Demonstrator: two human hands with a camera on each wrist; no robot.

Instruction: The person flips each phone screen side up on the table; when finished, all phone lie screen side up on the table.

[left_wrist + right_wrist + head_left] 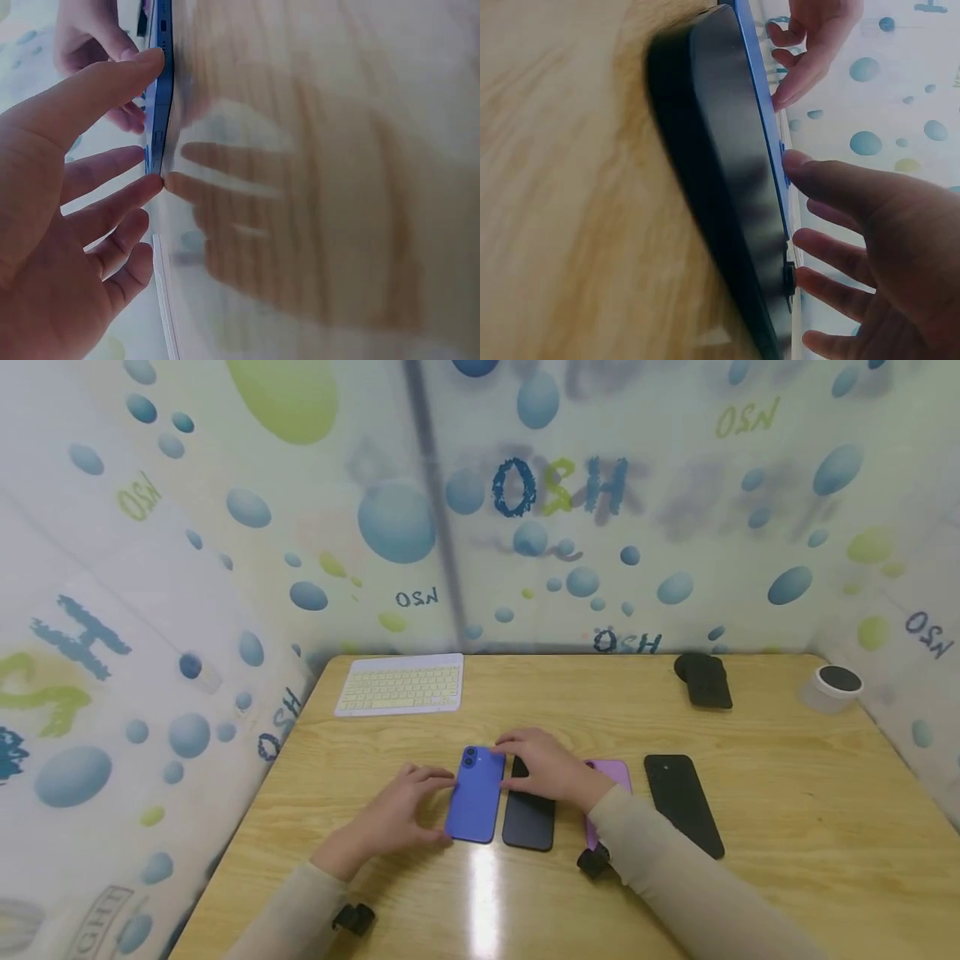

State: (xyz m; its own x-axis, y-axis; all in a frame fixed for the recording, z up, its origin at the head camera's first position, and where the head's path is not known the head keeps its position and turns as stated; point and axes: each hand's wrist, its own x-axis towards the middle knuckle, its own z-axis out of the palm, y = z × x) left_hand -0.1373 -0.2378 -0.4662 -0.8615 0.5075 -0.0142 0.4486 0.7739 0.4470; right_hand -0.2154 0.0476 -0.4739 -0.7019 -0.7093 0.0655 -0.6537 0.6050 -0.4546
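A blue phone (477, 802) lies back up on the wooden table, its camera lenses toward the far end. My left hand (401, 814) is at its left edge, thumb by the near corner, fingers farther up. In the left wrist view the thumb and fingertips meet the side of the blue phone (159, 112). From the other side, my right hand (543, 764) has its thumb at the right edge and fingers near the far right corner. Under that hand lies a black phone (528, 822), partly hidden; the right wrist view shows its dark side close up.
A purple phone (618, 774), partly covered by the right forearm, and another black phone (684, 806) lie farther right. At the back of the table (810, 793) are a white keyboard (401, 685), a black object (707, 681) and a white cylinder with dark top (831, 688).
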